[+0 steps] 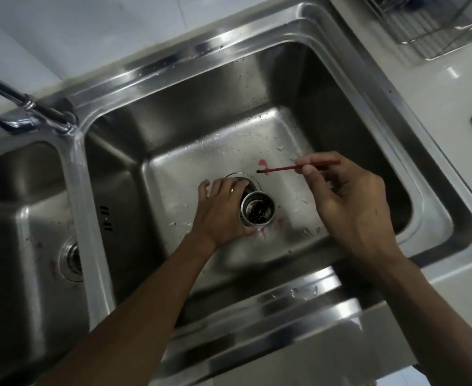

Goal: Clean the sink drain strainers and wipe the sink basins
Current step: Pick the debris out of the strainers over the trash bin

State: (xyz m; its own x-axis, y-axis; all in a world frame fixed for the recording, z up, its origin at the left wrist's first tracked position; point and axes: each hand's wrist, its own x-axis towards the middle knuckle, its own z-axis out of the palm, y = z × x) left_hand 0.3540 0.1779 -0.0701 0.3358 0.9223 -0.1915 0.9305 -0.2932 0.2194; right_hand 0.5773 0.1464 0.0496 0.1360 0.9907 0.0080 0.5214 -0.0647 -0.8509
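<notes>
A strainer is gripped in the left hand above the right basin, just beside its drain. A thin red stick is pinched by the right hand, tip near the strainer.

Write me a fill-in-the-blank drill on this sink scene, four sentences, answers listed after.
1. The left hand holds the metal strainer basket over the ____ basin of the double sink.
2. The right hand pinches a thin stick coloured ____.
3. The stick's dark tip points toward the ____ hand.
4. The tap stands at the ____ edge of the picture.

Missing words: right; red; left; left
</notes>
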